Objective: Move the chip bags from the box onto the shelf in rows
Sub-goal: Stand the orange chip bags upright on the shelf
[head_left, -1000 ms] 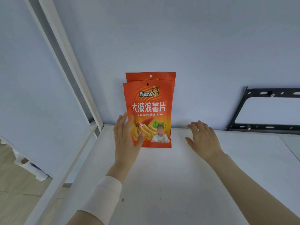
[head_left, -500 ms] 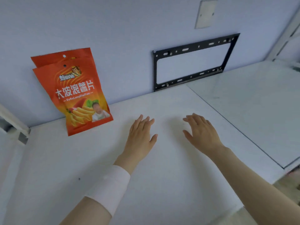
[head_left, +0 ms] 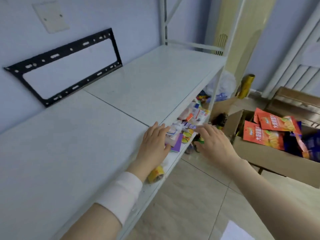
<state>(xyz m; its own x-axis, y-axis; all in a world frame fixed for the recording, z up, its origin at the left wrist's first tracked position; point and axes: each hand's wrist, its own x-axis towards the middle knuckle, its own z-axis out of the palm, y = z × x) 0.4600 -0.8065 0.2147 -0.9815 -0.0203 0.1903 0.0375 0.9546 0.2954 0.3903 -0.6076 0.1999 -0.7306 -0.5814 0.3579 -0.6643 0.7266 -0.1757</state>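
We see both hands out in front of us, palms down, and neither holds anything. The left hand (head_left: 154, 142) has its fingers straight and close together, the thumb out a little to the side. It lies over the front edge of the shelf (head_left: 86, 135), right where the seam between the two white top boards meets that edge. We cannot tell whether the palm touches the board or floats just above it. A pale sleeve (head_left: 121, 193) wraps the left forearm.

The right hand (head_left: 214, 144) is just beside the left, past the shelf's front edge, with its fingers loosely spread and slightly blurred. It touches nothing that we can make out. Beneath and between the two hands lies the lower shelf (head_left: 174, 159), crowded with small mixed packets, and a yellow roll (head_left: 155, 174) sits on it under the left wrist.

The chip bags (head_left: 258, 135) are in the box (head_left: 268, 160), an open cardboard carton standing on the floor (head_left: 190, 196) to the right of the shelf and well apart from both hands. Two orange bags lie on top, one overlapping the other, above darker packets.

On the wall (head_left: 138, 18) behind the shelf, a black rectangular bracket (head_left: 115, 47) sits just above the top board.
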